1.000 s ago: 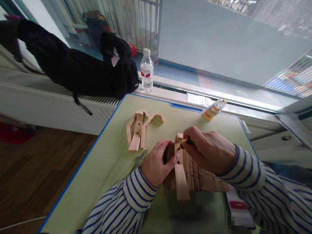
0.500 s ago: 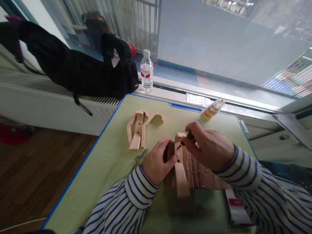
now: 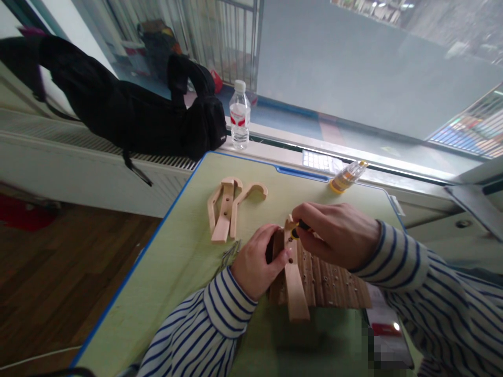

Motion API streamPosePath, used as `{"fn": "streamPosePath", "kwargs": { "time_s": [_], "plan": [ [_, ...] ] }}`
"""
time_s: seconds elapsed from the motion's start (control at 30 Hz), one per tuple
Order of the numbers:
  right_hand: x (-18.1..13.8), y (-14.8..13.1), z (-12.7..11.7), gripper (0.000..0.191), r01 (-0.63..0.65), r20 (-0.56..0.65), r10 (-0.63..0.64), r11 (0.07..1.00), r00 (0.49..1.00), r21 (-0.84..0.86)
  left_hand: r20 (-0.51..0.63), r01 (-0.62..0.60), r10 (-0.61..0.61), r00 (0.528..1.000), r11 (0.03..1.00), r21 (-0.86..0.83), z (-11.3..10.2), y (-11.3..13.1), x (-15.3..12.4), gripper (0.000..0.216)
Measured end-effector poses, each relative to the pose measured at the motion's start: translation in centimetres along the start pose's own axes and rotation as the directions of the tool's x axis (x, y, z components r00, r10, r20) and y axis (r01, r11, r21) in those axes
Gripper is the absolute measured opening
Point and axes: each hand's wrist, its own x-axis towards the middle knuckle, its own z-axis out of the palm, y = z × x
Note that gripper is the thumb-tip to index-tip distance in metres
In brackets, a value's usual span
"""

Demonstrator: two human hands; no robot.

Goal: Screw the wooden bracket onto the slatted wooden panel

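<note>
My right hand (image 3: 334, 233) is closed around a screwdriver (image 3: 299, 228) with a black and yellow handle. Its tip points down at the upper hole of a pale wooden hook piece (image 3: 296, 293). This piece lies along the left end of a brown ridged board (image 3: 334, 283) dotted with small holes. With thumb and fingers, my left hand (image 3: 259, 259) grips the hook piece and the board's end from the left. Several loose wooden hook pieces (image 3: 223, 212) rest on the table, up and left of my hands. Beside my left wrist lie thin metal pieces (image 3: 228, 256), too small to name.
The green table (image 3: 157, 277) has a blue edge. A clear bottle with amber contents (image 3: 348, 178) stands near its far edge. On the sill are a water bottle (image 3: 239, 115) and a black bag (image 3: 137, 115). A phone-like object (image 3: 387, 330) lies at lower right.
The screwdriver and my right hand have tilted and shifted slightly lower against the hook piece. My left hand keeps its grip. The whole view has moved a little.
</note>
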Motion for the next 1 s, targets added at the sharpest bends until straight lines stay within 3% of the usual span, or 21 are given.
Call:
{"fn": "streamPosePath", "kwargs": {
  "time_s": [0.3,0.6,0.8,1.0],
  "plan": [
    [-0.4,0.0,0.7,0.020,-0.014,-0.045,0.017,0.997,0.999,0.069,-0.009,-0.008,0.008,1.000,1.000,0.017,0.2,-0.2,0.0,0.041],
    [-0.7,-0.6,1.2,0.022,-0.131,-0.095,0.134,0.991,0.986,0.041,-0.006,-0.008,0.008,1.000,1.000,0.022,0.2,-0.2,0.1,0.040],
    [-0.9,-0.1,-0.1,0.026,-0.191,0.028,0.190,0.982,0.981,0.014,-0.014,-0.020,0.020,1.000,0.999,0.029,0.3,-0.2,0.0,0.039],
    [-1.1,0.4,-1.6,0.020,-0.099,0.104,0.099,0.995,0.990,-0.007,-0.007,-0.031,0.031,0.999,0.999,0.044,0.3,-0.4,0.0,0.040]
  ]
}}
